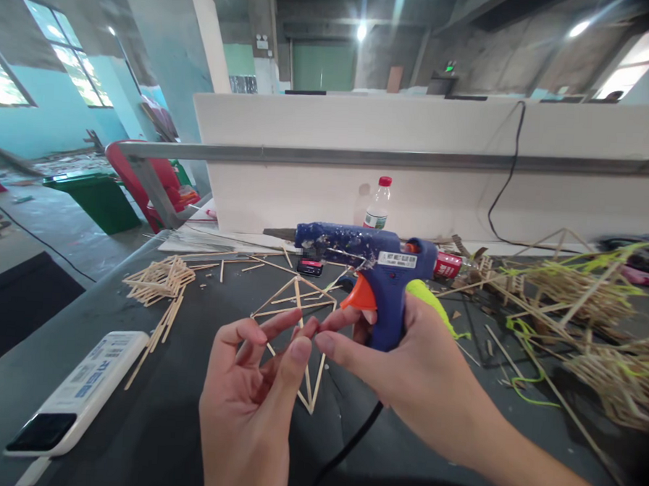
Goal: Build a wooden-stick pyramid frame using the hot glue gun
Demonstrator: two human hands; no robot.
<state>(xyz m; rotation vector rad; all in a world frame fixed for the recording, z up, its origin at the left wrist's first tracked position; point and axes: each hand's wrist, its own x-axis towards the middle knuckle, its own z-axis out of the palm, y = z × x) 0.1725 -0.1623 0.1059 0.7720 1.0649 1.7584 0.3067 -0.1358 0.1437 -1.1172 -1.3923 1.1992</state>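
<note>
My right hand [410,371] is wrapped around the handle of a blue hot glue gun [351,246] with an orange trigger, its nozzle pointing left. Its thumb and index finger reach left and meet the fingertips of my left hand [260,385]. That left hand is pinched at the middle of a pointed frame of thin wooden sticks [317,388]; the exact spot of contact is hidden by the fingers. Part of the frame shows above the fingertips, and its lower corner points toward me. The gun's black cord [354,444] runs down below my right wrist.
Loose sticks are piled [159,281] at the left, above a white power bank [80,390]. Bundled sticks with yellow-green string [577,285] cover the right side. A plastic bottle [378,206] stands by the white partition [284,190], and another red-labelled bottle [447,265] lies behind the gun.
</note>
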